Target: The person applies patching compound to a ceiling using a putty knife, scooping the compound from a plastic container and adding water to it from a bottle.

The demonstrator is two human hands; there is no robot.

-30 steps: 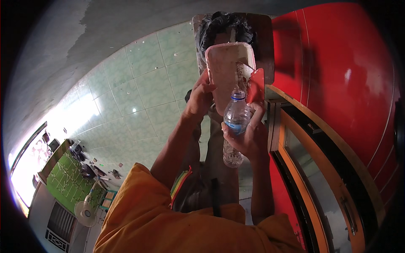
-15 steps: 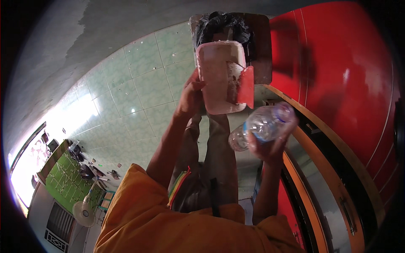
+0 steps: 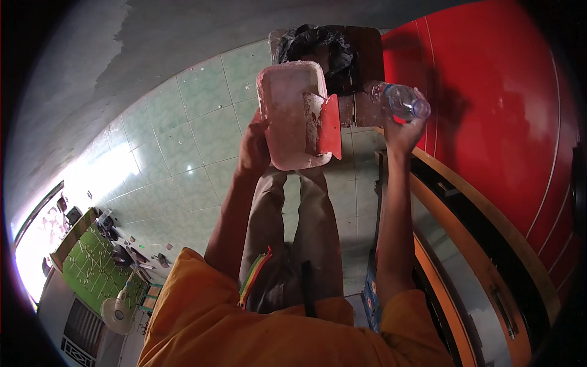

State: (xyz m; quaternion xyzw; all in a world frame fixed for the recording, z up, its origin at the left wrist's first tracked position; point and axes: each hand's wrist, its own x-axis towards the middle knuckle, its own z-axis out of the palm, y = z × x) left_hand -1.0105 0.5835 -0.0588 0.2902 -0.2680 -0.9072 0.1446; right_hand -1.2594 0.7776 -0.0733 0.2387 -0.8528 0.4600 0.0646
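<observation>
In my left hand (image 3: pixel 253 150) is a pinkish rectangular plastic tub (image 3: pixel 281 163), gripped by its left side. White residue coats the tub's rim and inside. A red flat scraper (image 3: pixel 331 127), its blade smeared with white, rests tilted against the tub's right side. My right hand (image 3: pixel 405 133) is closed around a clear plastic bottle (image 3: pixel 400 101) with a blue band, held tilted over the right edge of a small brown table (image 3: pixel 370 64). A crumpled black plastic bag (image 3: pixel 306 40) lies on that table, just beyond the tub.
A glossy red panel (image 3: pixel 489 110) rises close on the right. Below it runs an orange and black cabinet (image 3: pixel 455 189) beside my right arm. Green tiles (image 3: pixel 205 128) cover the floor. A white fan (image 3: pixel 118 315) stands at the lower left.
My right hand has moved up and away with the bottle, from beside my legs to the table's right edge. The tub has shifted slightly left in my left hand.
</observation>
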